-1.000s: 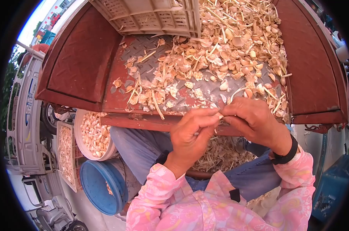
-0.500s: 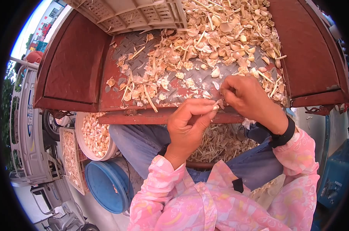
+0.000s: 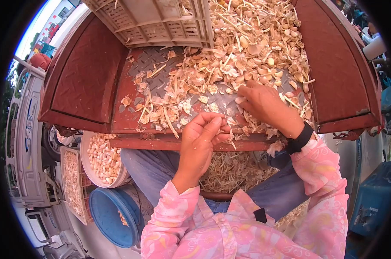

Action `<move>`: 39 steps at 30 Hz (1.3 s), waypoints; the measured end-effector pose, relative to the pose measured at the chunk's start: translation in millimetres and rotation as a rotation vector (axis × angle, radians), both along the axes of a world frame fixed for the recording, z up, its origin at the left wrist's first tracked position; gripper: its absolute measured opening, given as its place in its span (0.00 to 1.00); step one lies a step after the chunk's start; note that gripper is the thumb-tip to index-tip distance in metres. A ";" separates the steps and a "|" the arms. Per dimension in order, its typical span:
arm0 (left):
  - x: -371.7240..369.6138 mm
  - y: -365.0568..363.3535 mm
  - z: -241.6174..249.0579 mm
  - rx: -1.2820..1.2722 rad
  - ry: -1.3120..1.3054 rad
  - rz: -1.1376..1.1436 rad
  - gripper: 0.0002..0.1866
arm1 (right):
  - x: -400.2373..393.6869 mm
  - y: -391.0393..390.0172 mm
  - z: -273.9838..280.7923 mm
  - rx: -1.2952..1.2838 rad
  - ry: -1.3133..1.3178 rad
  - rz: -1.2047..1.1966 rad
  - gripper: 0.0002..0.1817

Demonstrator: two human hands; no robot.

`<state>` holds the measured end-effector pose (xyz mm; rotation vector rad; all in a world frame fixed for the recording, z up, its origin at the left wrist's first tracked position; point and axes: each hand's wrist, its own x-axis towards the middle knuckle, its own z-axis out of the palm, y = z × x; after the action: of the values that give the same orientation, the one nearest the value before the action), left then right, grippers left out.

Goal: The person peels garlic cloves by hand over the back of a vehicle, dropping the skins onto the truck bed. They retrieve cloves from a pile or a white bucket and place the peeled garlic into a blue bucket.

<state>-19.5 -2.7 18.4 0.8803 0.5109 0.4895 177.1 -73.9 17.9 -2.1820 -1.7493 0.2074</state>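
Note:
Loose garlic cloves and papery skins (image 3: 247, 47) lie heaped on the red metal truck bed (image 3: 161, 88). My left hand (image 3: 200, 140) is closed just above its front edge, thumb pressed against curled fingers. What it pinches is mostly hidden; a thin pale strip of garlic skin (image 3: 233, 139) hangs by its fingertips. My right hand (image 3: 266, 105) reaches over the near side of the heap, its fingers closed down around a pale garlic clove (image 3: 240, 99) that is partly covered. Dry garlic bits lie around both hands.
A plastic crate (image 3: 161, 21) stands at the back left of the bed. Below left are a white bucket (image 3: 86, 162) of cloves, a blue bucket (image 3: 105, 218) and a shallow crate (image 3: 76, 185). Red side walls (image 3: 344, 73) flank the bed. Stalks and skins lie between my knees.
My right hand has moved away from my left hand, up to the clove on the bed. My left hand has drawn back slightly left, fingers more curled. The view has tilted slightly.

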 end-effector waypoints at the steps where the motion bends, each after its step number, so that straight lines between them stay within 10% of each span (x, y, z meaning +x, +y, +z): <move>1: 2.7 0.9 -0.3 0.057 0.037 0.002 0.14 | 1.9 0.9 -0.8 0.026 0.025 0.017 0.10; 8: 33.3 2.3 -10.5 0.512 0.311 -0.026 0.16 | -2.9 -5.5 2.9 0.144 0.142 0.082 0.08; 14: 29.9 4.9 -6.4 0.053 0.091 -0.142 0.14 | -20.4 -18.2 19.8 0.272 0.217 0.222 0.10; 29: 16.6 -34.1 -15.2 0.139 -0.158 0.039 0.14 | -42.0 -38.4 6.8 0.333 0.374 0.080 0.11; 33: 16.4 -36.7 -11.2 -0.120 -0.278 0.002 0.14 | -35.3 -38.5 14.2 0.240 1.000 -0.128 0.14; 39: 3.3 -34.5 -16.1 -0.261 -0.287 -0.043 0.14 | -17.6 -54.8 19.4 0.080 0.155 -0.052 0.10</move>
<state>-16.1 -37.2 2.3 0.5578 0.2835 0.4875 159.5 -128.7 37.3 -2.0928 -1.5876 0.2808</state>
